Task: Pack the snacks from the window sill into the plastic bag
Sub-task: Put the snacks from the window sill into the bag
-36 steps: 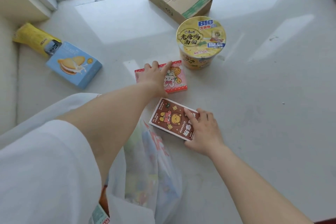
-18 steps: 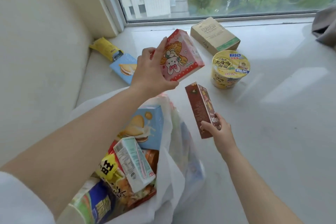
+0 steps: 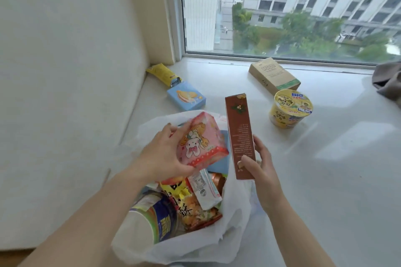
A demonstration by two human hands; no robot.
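Plastic, thin and white: a crinkled plastic bag (image 3: 230,219) is sitting nearest us on the pale glossy window sill (image 3: 325,180), its mouth gaping and already crammed with packets, a small white carton and a blue-labelled tub. Over that mouth the left hand (image 3: 165,156) is gripping a pink cartoon-printed cardboard box (image 3: 201,141), fingers wrapped round its near end. Just beside it the right hand (image 3: 260,169) is pinching the lower end of a tall brown cardboard box (image 3: 239,136), holding it upright above the bag's right edge. Further out, a yellow instant noodle cup (image 3: 289,108) is standing on the sill to the right. A light blue box with a pastry picture (image 3: 186,96) is lying to the left, with a yellow foil packet (image 3: 162,73) touching its far end, tucked into the corner by the cream wall (image 3: 65,71). A plain tan cardboard box (image 3: 274,76) is lying near the window frame (image 3: 282,58). Grey cloth (image 3: 388,82) is showing at the far right edge. Through the glass, pale buildings and green trees are showing below.
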